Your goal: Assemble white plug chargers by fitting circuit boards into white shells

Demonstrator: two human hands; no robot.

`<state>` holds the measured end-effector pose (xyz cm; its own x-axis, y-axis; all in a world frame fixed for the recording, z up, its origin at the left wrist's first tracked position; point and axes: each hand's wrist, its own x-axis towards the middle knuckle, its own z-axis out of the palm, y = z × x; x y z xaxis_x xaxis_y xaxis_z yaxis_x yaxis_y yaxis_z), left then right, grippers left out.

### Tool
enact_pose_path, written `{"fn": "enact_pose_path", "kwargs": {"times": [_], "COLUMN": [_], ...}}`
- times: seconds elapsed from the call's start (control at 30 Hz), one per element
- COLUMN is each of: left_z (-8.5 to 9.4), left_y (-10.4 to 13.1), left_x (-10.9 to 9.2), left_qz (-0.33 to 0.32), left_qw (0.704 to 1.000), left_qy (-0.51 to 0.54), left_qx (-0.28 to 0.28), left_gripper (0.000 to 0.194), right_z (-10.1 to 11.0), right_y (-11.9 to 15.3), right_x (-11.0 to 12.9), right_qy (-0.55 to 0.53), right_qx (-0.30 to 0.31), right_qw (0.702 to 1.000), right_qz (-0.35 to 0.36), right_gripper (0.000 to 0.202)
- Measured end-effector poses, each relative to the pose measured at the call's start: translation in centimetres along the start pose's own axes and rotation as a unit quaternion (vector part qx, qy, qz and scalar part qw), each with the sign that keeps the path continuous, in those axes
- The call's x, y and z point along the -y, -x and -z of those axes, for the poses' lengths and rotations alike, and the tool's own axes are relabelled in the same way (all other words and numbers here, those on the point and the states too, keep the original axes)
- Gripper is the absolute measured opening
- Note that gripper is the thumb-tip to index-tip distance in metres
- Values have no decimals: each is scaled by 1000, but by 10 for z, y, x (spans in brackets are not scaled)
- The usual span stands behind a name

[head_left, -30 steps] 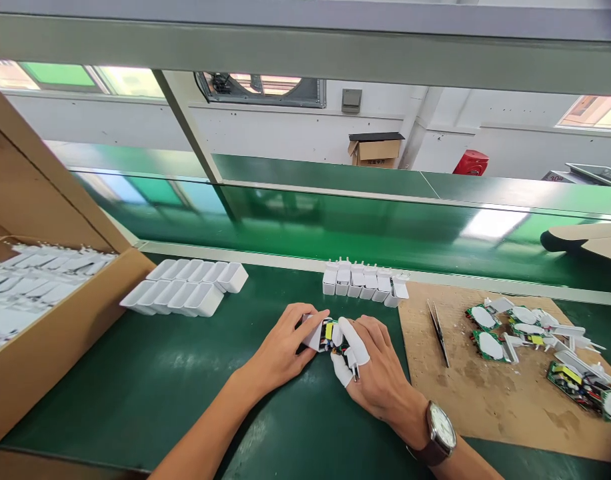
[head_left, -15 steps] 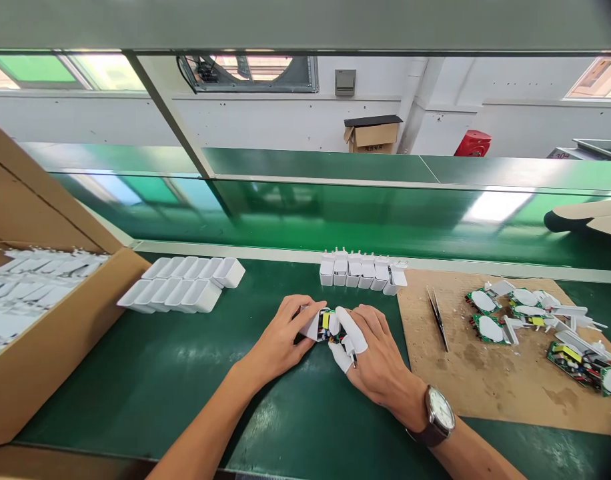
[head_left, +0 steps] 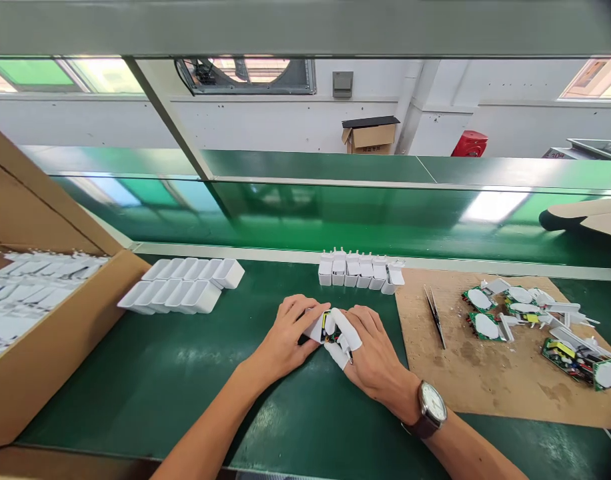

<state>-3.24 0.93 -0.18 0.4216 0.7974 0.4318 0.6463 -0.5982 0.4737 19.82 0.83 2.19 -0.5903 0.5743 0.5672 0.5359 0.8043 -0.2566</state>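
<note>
Holding white plastic case [head_left: 313, 332] w/ L hand [head_left: 288, 336], pinching it btwn thumb & fingers. Gripping circuit board [head_left: 330, 326] w/ R hand [head_left: 373, 350], clamping it w/ thumb & finger in white covers [head_left: 349, 330]. Prob. partly in case, but hard to see. Held over green table [head_left: 185, 380], btwn open white cases [head_left: 200, 297] & tweezers [head_left: 437, 323].

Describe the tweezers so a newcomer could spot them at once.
Find the brown cardboard sheet on the green bench, to the right of the person's right hand. Near the sheet's left edge, apart from the circuit boards farther right, lie the tweezers. They are slim, dark toward the near end, with two prongs spread at the far end, unlike the chunky green-and-white boards.
</note>
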Motion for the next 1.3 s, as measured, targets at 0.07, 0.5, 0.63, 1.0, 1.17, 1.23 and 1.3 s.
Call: {"fn": "enact_pose_path", "kwargs": {"times": [0.07,0.5,0.63,1.0,1.17,1.23,1.3], "left_z": [0,-1,-1,-1,-3,-2,-1], "left_y": [1,3,4,5,7,7,6], "left_x": [-2,-6,-8,-7,-4,-4,-5], "left_qz": [14,139,120,112,110,90,67], "left_qw": [999,926,944,966,969,970,973], "left_qy": [30,350,308,232,221,219,211], "left_qx": [17,12,11,-17,-27,-52,-70], "left_gripper": [63,60,72,117,127,131,128], "right_z": [-1,-23,-26,-25,-21,-18,-18], "right_y": [0,2,1,-2,-4,-3,-2], "right_x": [-2,-19,-14,-14,-13,-12,-13], "right_qy": [-36,-144,-103,-106,-114,-118,-124], "right_qx": [-11,-6,-10,-20,-58,-64,-33], "right_qw": [999,989,995,994,992,991,991], "right_qz": [-24,-15,1,-4,-10,-23,-28], "right_gripper": [69,48,48,30,39,39,34]}}
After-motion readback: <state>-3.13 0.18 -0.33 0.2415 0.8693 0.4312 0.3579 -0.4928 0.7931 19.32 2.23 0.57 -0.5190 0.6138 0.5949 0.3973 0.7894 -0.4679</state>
